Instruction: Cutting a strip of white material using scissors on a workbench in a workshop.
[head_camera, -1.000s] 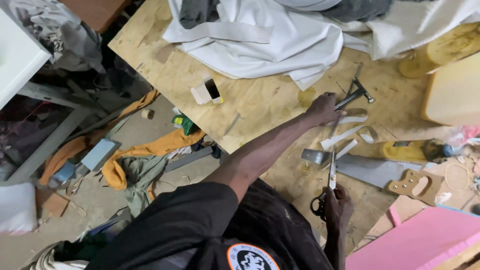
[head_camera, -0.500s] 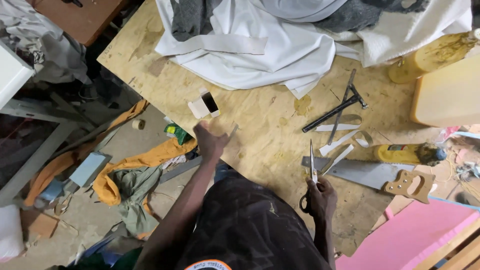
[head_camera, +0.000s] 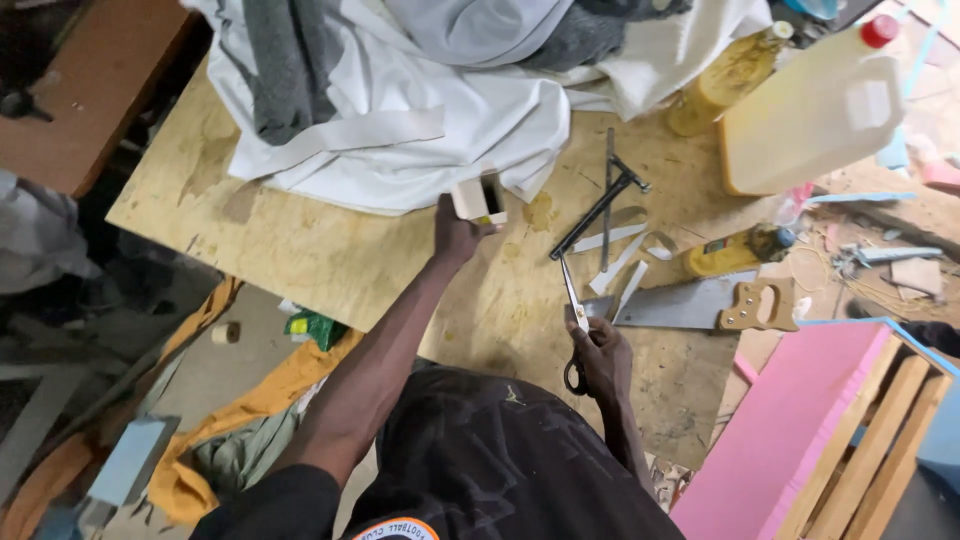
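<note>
My left hand (head_camera: 455, 235) has closed its grip on a small pale block (head_camera: 478, 198) with a dark face, fingers wrapped under and behind it, lifting it just at the hem of the white cloth (head_camera: 400, 130). By the way it sits in my fingers I judge it light and stiff, with square edges that give a sure hold; taking it across its two flat sides, as I have it, looks the safest place (the dark face may be smoother and more slippery, though I cannot tell from here).

My right hand (head_camera: 600, 355) has its fingers through the loops of the scissors (head_camera: 574, 320), a shut grip on the handles, blades pointing away from me and nearly together. They are rigid metal, heavier toward the point than at my grip, so the loops are the only sensible hold.

Just beyond the scissor tips lie pale cut strips (head_camera: 612, 238) and a black metal tool (head_camera: 598, 210); to the right of my grip a handsaw (head_camera: 700, 305) lies flat on the plywood worktop (head_camera: 300, 250).
</note>
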